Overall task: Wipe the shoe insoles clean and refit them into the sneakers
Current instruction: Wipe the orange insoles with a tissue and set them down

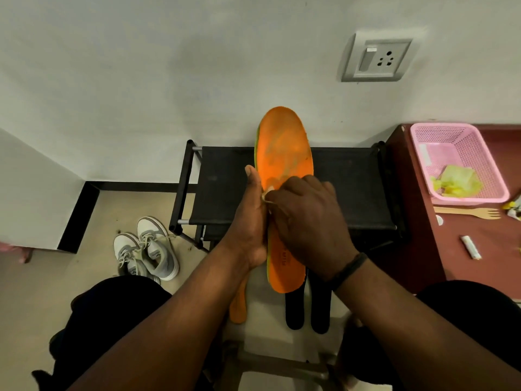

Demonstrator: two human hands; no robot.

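Note:
An orange insole [283,148] with grey smudges stands upright in front of me. My left hand [251,218] grips its left edge, thumb pointing up. My right hand [304,218] presses a small pale wipe [267,194] against the middle of the insole, fingers curled round the wipe. A second orange insole [238,306] lies on the floor under my left wrist. Two black insoles [307,309] lie beside it. A pair of grey and white sneakers [149,246] stands on the floor at the left.
A black fabric shoe rack [225,187] stands against the wall behind the insole. On the maroon table [423,249] at the right sit a pink basket [451,136] with yellow cloth, a wooden fork [468,213] and a small white tube [470,246].

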